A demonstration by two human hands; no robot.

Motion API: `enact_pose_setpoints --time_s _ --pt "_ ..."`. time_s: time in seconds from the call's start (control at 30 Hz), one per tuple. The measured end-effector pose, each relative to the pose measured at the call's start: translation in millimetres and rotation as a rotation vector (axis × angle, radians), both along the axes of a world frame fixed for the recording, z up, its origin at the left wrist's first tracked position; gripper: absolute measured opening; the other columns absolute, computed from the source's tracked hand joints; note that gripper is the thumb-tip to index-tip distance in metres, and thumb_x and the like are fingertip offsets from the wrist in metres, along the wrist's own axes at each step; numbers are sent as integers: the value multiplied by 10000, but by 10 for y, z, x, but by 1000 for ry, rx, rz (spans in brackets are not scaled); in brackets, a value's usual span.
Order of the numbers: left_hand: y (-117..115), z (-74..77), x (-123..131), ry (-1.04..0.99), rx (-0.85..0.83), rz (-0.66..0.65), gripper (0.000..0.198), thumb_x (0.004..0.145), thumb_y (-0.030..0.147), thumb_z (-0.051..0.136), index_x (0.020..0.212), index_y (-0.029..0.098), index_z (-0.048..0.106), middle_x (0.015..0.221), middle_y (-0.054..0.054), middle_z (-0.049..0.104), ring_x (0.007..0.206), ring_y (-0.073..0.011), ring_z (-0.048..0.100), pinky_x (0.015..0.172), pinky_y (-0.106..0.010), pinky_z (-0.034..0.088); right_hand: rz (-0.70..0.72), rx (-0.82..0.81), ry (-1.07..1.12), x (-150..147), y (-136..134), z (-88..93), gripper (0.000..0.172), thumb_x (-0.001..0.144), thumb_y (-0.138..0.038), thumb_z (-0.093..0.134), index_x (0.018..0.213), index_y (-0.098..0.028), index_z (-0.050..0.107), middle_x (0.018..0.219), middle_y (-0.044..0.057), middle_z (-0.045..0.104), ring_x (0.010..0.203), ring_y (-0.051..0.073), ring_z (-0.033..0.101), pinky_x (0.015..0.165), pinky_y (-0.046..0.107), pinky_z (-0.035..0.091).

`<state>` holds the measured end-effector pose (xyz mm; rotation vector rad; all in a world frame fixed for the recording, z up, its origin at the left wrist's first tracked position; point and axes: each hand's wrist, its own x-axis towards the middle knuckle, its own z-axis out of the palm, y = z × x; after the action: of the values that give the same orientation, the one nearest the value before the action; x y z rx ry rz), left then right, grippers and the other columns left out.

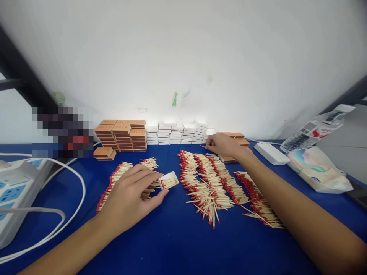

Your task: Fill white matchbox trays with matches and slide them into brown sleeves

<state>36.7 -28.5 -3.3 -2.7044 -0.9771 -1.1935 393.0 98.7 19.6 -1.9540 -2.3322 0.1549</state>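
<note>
My left hand is closed on a small white matchbox tray, gripped by its left end between thumb and fingers. Several red-tipped matches lie inside the tray. Farther back, my right hand is pinched on a single match, whose end sticks out to the left. Just below that hand, long rows of loose matches spread over the blue table. Another pile of matches is partly covered by my left hand. More matches lie beneath my right forearm.
Along the wall stand stacked orange matchboxes and white matchbox trays. More orange boxes sit behind my right hand. At right are a white block, a tissue pack and a plastic bottle. A power strip with white cables lies left.
</note>
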Motion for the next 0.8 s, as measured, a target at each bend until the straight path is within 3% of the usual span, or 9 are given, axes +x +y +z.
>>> enact_pose_setpoints --time_s 0.17,0.4,0.6,0.8 --pt "-2 -3 -3 -6 -13 -2 249 920 259 778 1152 193 714 1028 -48 781 966 -220 680 909 -400 560 62 -39 -21 -3 12 0 114 899 -213 601 854 -184 702 843 82 753 700 181 620 617 303 375" --pt "12 -21 -6 14 -31 -22 268 919 252 778 1171 188 713 1036 -52 780 981 -222 680 916 -400 559 81 -169 -83 164 10 44 97 816 -144 625 763 -202 682 723 38 703 617 167 553 583 311 331" --pt "10 -12 8 17 -23 -21 255 924 266 773 1160 184 719 1022 -58 781 978 -230 685 913 -405 561 68 -199 -75 211 -32 107 174 851 -170 593 917 -212 749 832 53 729 666 168 572 588 303 346" --pt "22 -21 2 23 -30 -18 245 938 275 748 1173 207 727 1036 -62 786 976 -236 695 905 -406 569 96 -190 -55 191 -49 124 136 880 -234 611 918 -222 741 830 47 716 686 170 567 601 305 352"
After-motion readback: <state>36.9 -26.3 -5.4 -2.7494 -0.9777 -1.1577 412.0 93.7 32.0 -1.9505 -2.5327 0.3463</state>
